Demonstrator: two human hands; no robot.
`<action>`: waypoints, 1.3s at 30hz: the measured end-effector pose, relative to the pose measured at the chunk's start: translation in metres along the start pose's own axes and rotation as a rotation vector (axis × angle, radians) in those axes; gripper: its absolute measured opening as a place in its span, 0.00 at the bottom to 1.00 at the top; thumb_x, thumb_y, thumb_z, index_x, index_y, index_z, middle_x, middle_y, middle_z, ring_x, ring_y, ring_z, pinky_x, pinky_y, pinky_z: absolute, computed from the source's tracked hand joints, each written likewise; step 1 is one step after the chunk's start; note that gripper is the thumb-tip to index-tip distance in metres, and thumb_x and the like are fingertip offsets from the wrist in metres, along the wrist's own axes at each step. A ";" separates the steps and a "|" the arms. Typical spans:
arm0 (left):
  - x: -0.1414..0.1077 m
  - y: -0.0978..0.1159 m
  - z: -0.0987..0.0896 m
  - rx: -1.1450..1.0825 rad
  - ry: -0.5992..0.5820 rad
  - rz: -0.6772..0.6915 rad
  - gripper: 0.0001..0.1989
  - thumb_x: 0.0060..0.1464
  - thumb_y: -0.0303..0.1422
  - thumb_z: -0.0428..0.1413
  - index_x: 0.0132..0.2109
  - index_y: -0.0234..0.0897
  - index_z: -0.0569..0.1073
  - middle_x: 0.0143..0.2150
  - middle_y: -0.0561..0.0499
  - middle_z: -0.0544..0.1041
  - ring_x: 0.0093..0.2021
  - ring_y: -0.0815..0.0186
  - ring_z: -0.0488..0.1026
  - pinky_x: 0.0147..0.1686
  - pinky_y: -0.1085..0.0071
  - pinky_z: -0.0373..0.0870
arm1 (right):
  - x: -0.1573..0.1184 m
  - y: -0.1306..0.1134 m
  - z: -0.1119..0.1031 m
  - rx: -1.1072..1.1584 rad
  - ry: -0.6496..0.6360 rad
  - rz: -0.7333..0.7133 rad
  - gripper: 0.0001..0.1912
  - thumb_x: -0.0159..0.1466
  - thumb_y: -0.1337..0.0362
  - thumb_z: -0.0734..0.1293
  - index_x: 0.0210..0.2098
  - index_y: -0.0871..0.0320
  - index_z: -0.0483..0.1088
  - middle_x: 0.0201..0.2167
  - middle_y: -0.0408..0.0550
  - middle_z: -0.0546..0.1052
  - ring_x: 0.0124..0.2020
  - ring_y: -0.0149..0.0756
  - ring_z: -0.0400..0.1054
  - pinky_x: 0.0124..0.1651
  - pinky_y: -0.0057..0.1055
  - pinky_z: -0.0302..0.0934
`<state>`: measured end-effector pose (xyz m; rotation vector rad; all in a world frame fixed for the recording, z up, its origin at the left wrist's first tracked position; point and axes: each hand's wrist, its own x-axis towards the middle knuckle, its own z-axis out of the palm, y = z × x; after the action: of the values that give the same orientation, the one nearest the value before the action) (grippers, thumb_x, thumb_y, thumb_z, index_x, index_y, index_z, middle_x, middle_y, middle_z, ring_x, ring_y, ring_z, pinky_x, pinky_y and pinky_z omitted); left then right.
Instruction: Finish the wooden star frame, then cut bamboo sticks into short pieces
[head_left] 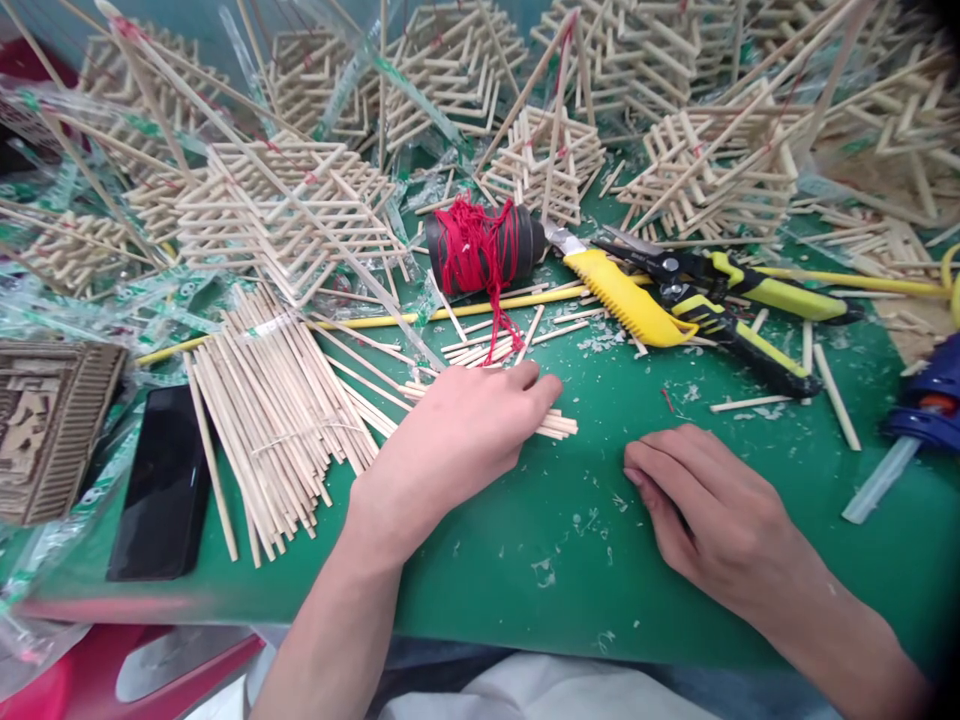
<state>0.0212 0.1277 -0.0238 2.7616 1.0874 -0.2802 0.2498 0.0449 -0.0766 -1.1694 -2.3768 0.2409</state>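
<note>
My left hand is palm down with its fingers curled over a small group of short wooden sticks, whose ends poke out past the fingers. The fingertips themselves are hidden. My right hand rests on the green tabletop, fingers bent and thumb against them; nothing sticks out of it. Just beyond my left hand lies a black spool wound with red string, a loose tail trailing onto more cut sticks. A bound bundle of longer sticks lies to the left of my left hand.
A yellow-handled saw and garden shears lie beyond my hands. A blue glue gun is at right. A black phone and a carved brown piece sit at left. Stacked stick frames and plastic wrap fill the back.
</note>
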 end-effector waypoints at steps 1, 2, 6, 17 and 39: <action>0.000 0.000 0.000 -0.001 -0.006 -0.001 0.13 0.55 0.19 0.49 0.44 0.38 0.68 0.39 0.52 0.75 0.29 0.63 0.73 0.23 0.64 0.47 | 0.000 0.000 0.000 0.000 -0.001 -0.002 0.11 0.61 0.82 0.66 0.43 0.69 0.68 0.36 0.57 0.72 0.37 0.42 0.65 0.40 0.41 0.64; 0.001 0.000 0.000 -0.001 -0.011 -0.002 0.13 0.55 0.18 0.49 0.44 0.38 0.68 0.39 0.52 0.75 0.29 0.63 0.73 0.23 0.64 0.46 | 0.000 0.001 0.000 0.001 -0.003 -0.004 0.12 0.61 0.82 0.66 0.43 0.69 0.68 0.36 0.57 0.72 0.37 0.42 0.65 0.40 0.41 0.64; 0.001 0.000 -0.001 -0.002 -0.020 -0.002 0.13 0.55 0.18 0.48 0.44 0.38 0.68 0.39 0.52 0.76 0.30 0.63 0.74 0.23 0.65 0.46 | -0.002 0.001 0.000 0.018 -0.012 0.006 0.11 0.62 0.82 0.65 0.43 0.68 0.67 0.37 0.57 0.72 0.38 0.41 0.65 0.42 0.41 0.63; -0.001 0.000 -0.001 -0.003 0.001 0.001 0.11 0.55 0.18 0.49 0.41 0.38 0.66 0.37 0.53 0.75 0.30 0.64 0.73 0.23 0.65 0.45 | -0.006 0.000 -0.003 0.084 -0.015 0.090 0.10 0.65 0.79 0.64 0.46 0.67 0.68 0.41 0.55 0.70 0.43 0.39 0.65 0.46 0.37 0.61; 0.001 0.000 0.000 0.000 -0.001 0.004 0.14 0.54 0.18 0.49 0.44 0.39 0.68 0.39 0.53 0.76 0.29 0.64 0.74 0.23 0.65 0.48 | -0.003 0.002 0.001 0.036 -0.041 0.019 0.10 0.64 0.80 0.63 0.43 0.63 0.65 0.36 0.53 0.71 0.36 0.39 0.62 0.39 0.39 0.61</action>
<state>0.0219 0.1278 -0.0241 2.7635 1.0809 -0.2809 0.2523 0.0441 -0.0787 -1.1810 -2.3872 0.3157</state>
